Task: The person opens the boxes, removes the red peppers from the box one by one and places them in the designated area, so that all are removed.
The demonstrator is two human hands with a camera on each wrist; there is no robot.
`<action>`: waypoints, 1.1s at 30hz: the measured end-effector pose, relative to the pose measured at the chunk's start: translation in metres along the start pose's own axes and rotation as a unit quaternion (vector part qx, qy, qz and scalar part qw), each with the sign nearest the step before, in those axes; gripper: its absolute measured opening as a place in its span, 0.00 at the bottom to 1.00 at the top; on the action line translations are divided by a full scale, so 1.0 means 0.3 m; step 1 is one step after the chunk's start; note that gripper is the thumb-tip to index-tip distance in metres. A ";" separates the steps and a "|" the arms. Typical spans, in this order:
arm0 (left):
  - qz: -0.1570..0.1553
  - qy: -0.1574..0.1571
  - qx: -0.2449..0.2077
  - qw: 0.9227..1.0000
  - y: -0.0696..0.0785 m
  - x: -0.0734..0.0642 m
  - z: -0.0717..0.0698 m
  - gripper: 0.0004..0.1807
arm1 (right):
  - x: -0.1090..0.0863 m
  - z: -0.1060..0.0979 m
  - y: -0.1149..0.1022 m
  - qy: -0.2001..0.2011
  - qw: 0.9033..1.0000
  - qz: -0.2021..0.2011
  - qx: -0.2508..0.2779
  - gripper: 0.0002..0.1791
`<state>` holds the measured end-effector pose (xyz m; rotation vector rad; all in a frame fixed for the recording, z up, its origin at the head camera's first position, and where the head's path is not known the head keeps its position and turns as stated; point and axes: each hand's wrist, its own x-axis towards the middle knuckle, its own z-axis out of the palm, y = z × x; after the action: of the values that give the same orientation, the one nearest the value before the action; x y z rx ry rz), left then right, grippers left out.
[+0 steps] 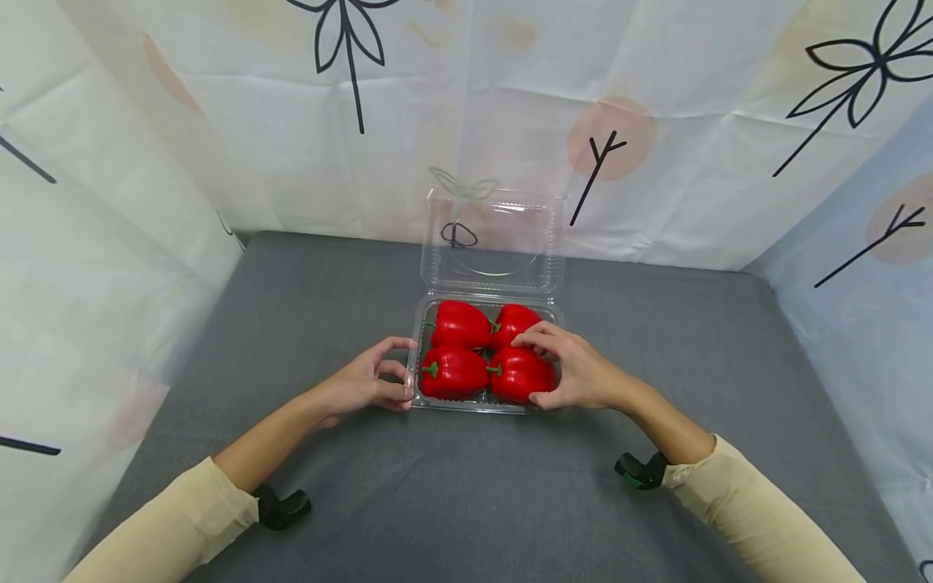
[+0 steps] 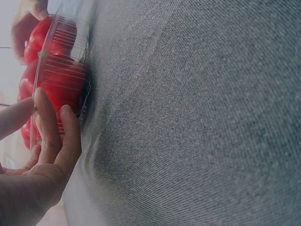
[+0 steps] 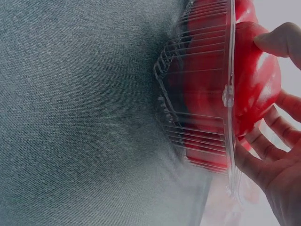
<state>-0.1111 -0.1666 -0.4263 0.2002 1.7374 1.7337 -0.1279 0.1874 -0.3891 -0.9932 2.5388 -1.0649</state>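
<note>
A clear plastic clamshell container (image 1: 466, 407) stands in the middle with its lid (image 1: 525, 279) raised at the back. Inside sit several red bell peppers with green stems, in two rows. My right hand (image 1: 579, 372) grips the front right bell pepper (image 1: 513, 380), thumb at its near side and fingers over its far side. The right wrist view shows the thumb pressed on this pepper (image 3: 254, 80), which rises above the rim. With thumb and fingertips, my left hand (image 1: 368, 382) holds the container's left rim; the left wrist view shows fingertips on both sides of it.
A grey cloth (image 1: 452, 494) covers the table around the container. Behind stands a white patterned curtain (image 1: 510, 121), close to the raised lid. A dark strap piece (image 1: 280, 506) hangs at the left cuff, another (image 1: 641, 471) at the right.
</note>
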 end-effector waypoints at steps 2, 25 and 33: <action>0.001 0.000 0.001 1.000 0.004 -0.001 0.002 0.39 | -0.001 -0.003 0.001 0.000 1.000 -0.003 0.005 0.34; 0.003 -0.001 0.002 1.000 0.004 0.007 -0.002 0.38 | -0.057 -0.113 -0.028 0.040 0.999 0.010 0.013 0.37; 0.001 -0.002 0.004 1.000 0.006 0.005 -0.001 0.38 | -0.077 -0.133 -0.007 0.063 0.998 0.012 -0.002 0.37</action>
<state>-0.1132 -0.1659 -0.4252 0.2096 1.7425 1.7270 -0.1267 0.2238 -0.3605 -0.9216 2.6463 -1.1495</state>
